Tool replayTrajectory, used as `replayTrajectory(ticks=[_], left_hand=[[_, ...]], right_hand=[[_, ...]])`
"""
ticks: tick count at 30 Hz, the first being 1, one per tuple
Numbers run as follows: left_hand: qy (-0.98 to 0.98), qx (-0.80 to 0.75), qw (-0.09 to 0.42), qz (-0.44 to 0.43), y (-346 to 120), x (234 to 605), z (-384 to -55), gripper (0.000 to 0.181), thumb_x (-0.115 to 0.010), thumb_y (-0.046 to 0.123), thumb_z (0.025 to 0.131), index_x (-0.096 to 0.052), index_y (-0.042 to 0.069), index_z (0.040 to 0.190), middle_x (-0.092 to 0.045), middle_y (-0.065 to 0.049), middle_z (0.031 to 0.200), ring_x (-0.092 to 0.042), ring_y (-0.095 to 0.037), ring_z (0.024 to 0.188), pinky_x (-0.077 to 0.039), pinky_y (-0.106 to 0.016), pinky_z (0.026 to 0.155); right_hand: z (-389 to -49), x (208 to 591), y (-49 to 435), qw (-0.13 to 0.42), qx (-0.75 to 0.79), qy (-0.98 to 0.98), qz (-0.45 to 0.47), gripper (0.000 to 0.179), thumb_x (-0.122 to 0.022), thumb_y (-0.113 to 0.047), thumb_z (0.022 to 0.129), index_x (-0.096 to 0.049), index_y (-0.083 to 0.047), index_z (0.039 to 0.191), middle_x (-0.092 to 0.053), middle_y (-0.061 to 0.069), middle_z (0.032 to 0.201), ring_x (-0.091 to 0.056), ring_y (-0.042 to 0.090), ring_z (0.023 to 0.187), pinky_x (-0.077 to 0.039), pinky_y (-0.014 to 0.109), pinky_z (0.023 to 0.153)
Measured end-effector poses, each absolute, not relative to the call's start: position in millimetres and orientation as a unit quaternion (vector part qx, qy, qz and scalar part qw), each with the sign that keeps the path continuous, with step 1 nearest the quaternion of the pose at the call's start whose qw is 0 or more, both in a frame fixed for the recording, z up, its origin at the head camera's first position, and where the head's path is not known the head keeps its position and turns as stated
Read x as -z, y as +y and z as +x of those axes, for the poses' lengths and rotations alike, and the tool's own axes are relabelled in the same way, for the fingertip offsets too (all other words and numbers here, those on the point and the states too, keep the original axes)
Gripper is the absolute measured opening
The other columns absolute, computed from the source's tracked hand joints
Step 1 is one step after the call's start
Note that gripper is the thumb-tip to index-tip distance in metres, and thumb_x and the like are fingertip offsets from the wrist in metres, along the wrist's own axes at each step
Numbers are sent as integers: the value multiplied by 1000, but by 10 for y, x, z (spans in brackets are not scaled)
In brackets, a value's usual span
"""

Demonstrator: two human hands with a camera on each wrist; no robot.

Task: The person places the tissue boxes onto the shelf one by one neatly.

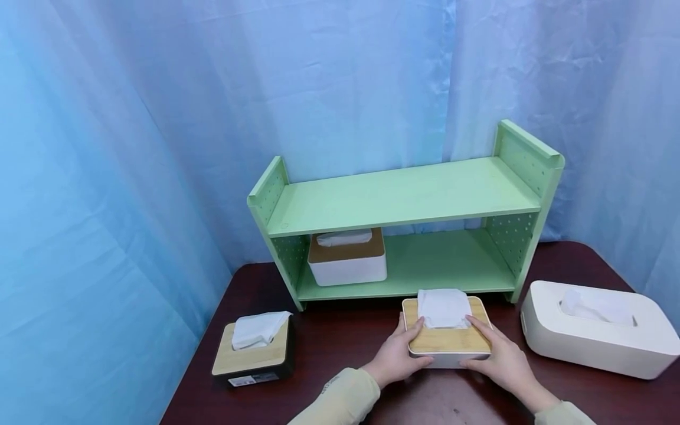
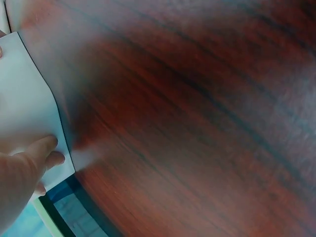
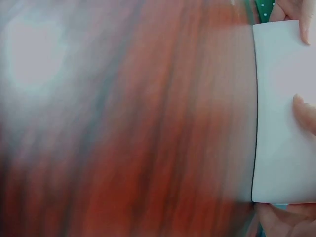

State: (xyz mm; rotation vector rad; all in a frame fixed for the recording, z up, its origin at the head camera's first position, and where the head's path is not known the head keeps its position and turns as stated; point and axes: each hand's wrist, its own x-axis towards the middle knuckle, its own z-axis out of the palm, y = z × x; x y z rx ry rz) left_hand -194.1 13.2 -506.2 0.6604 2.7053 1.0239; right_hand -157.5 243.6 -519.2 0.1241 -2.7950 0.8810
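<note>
A tissue box with a light wooden lid (image 1: 448, 340) and white sides sits at the table's front, a white tissue (image 1: 445, 307) sticking out of its slot. My left hand (image 1: 395, 357) holds its left side, thumb on the near wall. On the right side my right hand (image 1: 504, 359) grips it the same way, fingers along the lid's edge. The left wrist view has the box's white wall (image 2: 29, 98) with fingers (image 2: 42, 150) against it. In the right wrist view the white wall (image 3: 276, 123) appears at the right edge, a thumb (image 3: 306, 116) touching it.
Behind stands a green two-tier shelf (image 1: 404, 198); a white tissue box with a brown lid (image 1: 347, 252) is on its lower tier, at left. A black-sided tissue box (image 1: 255, 357) lies to the left, a long white tissue box (image 1: 595, 330) to the right. Blue curtains (image 1: 345, 88) hang behind.
</note>
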Motion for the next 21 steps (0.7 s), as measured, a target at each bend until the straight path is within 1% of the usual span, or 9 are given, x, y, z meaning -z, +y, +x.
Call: replayTrajectory(ticks=[6,12,15,18,20,21], left_hand=[[904,-357,82,222,115,5049,-1929,77,-75,32,81,-37,19,146,-16,-29,153,-35,-31,136,-37,-28,106],[899,-361,69,236,85,5021,-1884,77,-76,28,80,-38,17,146,-16,-31,152,-34,-32,136,-36,-29,106],[892,-370,35,256,70,4974,-1867,77,-77,25,79,-39,15,146,-16,-30,152,-33,-33,137,-36,-30,107],[880,-381,-14,284,61,4911,-1872,78,-78,20,78,-39,13,145,-16,-26,154,-32,-32,138,-37,-28,106],[874,-382,-40,299,66,4861,-1888,78,-79,19,77,-40,12,145,-15,-23,155,-33,-30,138,-38,-26,104],[872,-381,-47,304,71,4835,-1907,78,-79,18,77,-40,12,145,-15,-21,156,-34,-28,138,-39,-25,104]], right_hand=[[-1591,5158,2393,116,-307,-944,45,91,-89,-34,54,-52,-7,132,-44,41,129,-52,53,109,-46,58,81],[-1537,5123,2376,134,-311,-940,44,88,-90,-29,53,-54,-7,131,-42,40,133,-52,52,111,-46,57,80],[-1518,5063,2360,173,-312,-933,48,87,-91,-24,51,-56,-8,129,-42,39,133,-52,50,110,-46,56,78],[-1521,4981,2343,221,-313,-922,57,87,-91,-21,49,-57,-8,129,-43,37,133,-53,48,110,-45,54,75],[-1533,4929,2338,243,-316,-915,61,88,-91,-18,50,-56,-9,130,-43,37,134,-53,48,111,-45,53,74],[-1542,4904,2342,253,-318,-912,64,88,-91,-17,50,-56,-9,130,-42,36,135,-53,47,111,-45,47,74]])
